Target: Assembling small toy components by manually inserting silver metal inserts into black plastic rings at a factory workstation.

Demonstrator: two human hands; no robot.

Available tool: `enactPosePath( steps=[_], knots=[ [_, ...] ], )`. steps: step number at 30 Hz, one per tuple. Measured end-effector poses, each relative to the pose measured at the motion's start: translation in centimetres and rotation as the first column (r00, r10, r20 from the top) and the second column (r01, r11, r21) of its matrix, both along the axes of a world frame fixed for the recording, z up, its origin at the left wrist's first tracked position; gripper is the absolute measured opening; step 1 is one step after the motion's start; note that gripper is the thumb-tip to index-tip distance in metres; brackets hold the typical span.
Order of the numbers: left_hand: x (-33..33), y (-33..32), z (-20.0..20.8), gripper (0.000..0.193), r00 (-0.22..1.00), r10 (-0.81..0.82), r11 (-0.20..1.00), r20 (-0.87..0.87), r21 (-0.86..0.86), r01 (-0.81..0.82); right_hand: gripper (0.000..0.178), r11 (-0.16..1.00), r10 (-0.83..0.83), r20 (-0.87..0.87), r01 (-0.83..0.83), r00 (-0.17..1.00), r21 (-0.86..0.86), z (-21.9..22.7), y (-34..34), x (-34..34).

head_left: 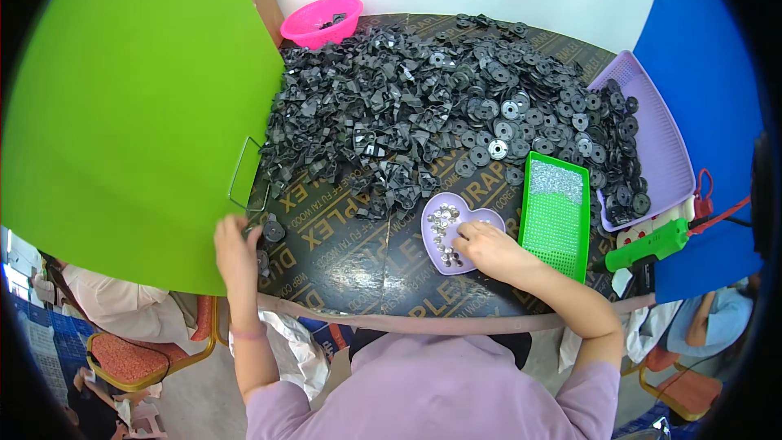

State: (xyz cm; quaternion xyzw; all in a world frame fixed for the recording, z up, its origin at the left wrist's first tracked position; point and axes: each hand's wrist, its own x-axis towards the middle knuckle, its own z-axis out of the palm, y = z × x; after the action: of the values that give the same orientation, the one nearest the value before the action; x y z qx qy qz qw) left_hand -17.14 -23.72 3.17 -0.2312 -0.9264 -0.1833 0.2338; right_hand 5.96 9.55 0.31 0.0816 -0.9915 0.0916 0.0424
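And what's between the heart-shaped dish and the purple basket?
A green tray and a few black discs, in the head view.

The person wears a lilac top point(440, 383) with short sleeves point(590, 395) and a slim pinkish band point(248, 332) round the left forearm point(244, 301); left hand point(233, 246) and right hand point(487, 249) are bare.

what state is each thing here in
heart-shaped dish, partly filled
right hand, over the dish, fingers bent
left hand, fingers bent near wire frame
dark parts, heaped loose
pink bowl, holding some
green tray, partly filled
purple basket, partly filled
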Motion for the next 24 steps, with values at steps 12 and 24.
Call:
enactPosePath(
  steps=[12,24],
  knots=[
    [-14.0,6.5,-3.3,0.016,0.943,-0.216,0.966,0.254,-0.087,0.245,0.017,0.895,-0.255,-0.078,0.205,0.964,-0.396,1.3,1.1,0.6],
    [1.5,14.4,2.5,0.015,-0.059,-0.975,0.221,0.215,0.906,-0.362,0.02,0.368,-0.315,0.254,0.365,0.914,-0.855,2.0,3.0,0.0]
  ],
)
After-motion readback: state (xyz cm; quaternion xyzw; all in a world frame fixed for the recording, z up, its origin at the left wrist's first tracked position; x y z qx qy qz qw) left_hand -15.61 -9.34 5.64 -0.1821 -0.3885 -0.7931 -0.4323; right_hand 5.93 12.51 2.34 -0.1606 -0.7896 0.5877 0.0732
